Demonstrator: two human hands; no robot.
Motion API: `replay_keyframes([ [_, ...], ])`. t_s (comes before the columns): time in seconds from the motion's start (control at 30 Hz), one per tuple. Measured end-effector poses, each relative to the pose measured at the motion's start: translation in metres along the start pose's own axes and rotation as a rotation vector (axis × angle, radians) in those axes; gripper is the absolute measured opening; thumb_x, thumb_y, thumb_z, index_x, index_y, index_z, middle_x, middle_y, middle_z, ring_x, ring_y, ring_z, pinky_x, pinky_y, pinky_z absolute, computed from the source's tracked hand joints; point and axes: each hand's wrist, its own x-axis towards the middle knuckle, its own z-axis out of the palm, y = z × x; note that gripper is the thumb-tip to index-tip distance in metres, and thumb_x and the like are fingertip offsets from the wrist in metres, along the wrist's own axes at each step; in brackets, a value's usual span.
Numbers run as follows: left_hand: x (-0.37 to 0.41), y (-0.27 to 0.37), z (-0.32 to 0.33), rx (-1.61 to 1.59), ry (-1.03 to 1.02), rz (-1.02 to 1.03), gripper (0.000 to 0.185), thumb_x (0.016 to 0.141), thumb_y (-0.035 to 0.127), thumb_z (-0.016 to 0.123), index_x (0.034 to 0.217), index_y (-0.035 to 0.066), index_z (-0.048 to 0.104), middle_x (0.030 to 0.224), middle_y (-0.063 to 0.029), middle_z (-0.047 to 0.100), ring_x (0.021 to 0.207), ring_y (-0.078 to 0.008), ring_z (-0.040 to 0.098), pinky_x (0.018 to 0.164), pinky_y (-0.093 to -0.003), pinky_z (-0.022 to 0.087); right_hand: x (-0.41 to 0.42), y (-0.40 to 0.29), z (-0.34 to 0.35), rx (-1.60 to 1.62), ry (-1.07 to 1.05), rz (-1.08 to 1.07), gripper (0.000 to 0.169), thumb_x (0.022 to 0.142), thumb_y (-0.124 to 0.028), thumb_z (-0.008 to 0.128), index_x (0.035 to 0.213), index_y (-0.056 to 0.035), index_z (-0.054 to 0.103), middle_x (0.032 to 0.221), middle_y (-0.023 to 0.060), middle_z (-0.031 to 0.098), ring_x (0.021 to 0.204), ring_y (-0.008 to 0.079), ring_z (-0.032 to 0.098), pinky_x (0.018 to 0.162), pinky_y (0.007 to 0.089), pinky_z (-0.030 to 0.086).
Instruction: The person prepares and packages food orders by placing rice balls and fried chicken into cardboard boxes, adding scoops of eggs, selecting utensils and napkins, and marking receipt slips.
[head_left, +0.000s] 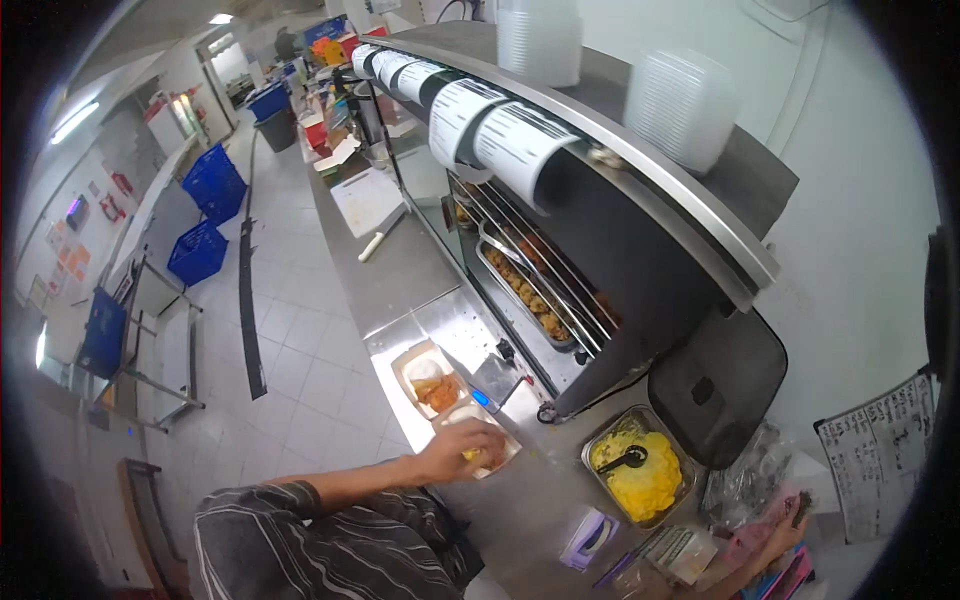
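My left hand is over a takeaway box of food, its fingers curled down over yellow and orange-brown food; their grip is hidden. Beside it another open takeaway box holds white rice and orange-brown food. My right hand is at the lower right, by a pink plastic bag, with a dark clump at its fingertips. Whether it holds the clump is unclear. Between the hands, a metal pan contains yellow food with a black utensil on it.
A heated display cabinet with food trays stands behind the boxes. A small scale sits near them. A knife lies by a white cutting board. A purple tape dispenser, a black lid and clear plastic bags are at right.
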Motion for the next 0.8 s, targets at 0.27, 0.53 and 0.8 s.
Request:
replay_keyframes([
  [0.27, 0.028, 0.055, 0.014, -1.188, -0.502, -0.532, 0.049, 0.097, 0.023, 0.072, 0.14, 0.006, 0.057, 0.139, -0.015, 0.061, 0.12, -0.0176, 0.064, 0.086, -0.0338, 0.058, -0.218, -0.256, 0.031, 0.638, -0.427, 0.515, 0.03, 0.094, -0.017, 0.068, 0.116, 0.0036, 0.066, 0.103, 0.0119, 0.072, 0.095, 0.0223, 0.07, 0.075, 0.036, 0.058],
  [0.53, -0.085, -0.101, -0.11, -0.686, -0.248, -0.75, 0.017, 0.094, 0.004, 0.069, 0.11, -0.002, 0.071, 0.089, -0.0037, 0.072, 0.076, -0.0062, 0.065, 0.064, -0.0217, 0.054, -0.358, -0.315, 0.166, 0.807, -0.6, 0.656, 0.024, 0.1, -0.023, 0.066, 0.109, -0.0014, 0.067, 0.094, 0.0089, 0.069, 0.072, 0.0144, 0.065, 0.058, 0.0271, 0.052],
  [0.8, -0.099, -0.237, -0.086, -0.468, 0.101, -0.629, 0.015, 0.084, -0.001, 0.071, 0.099, 0.001, 0.072, 0.079, -0.0022, 0.07, 0.07, -0.0069, 0.061, 0.066, -0.0215, 0.051, -0.346, -0.285, 0.303, 0.438, -0.398, 0.419, 0.034, 0.094, -0.034, 0.074, 0.097, -0.0008, 0.071, 0.083, 0.0023, 0.068, 0.069, 0.0122, 0.06, 0.064, 0.0306, 0.048],
])
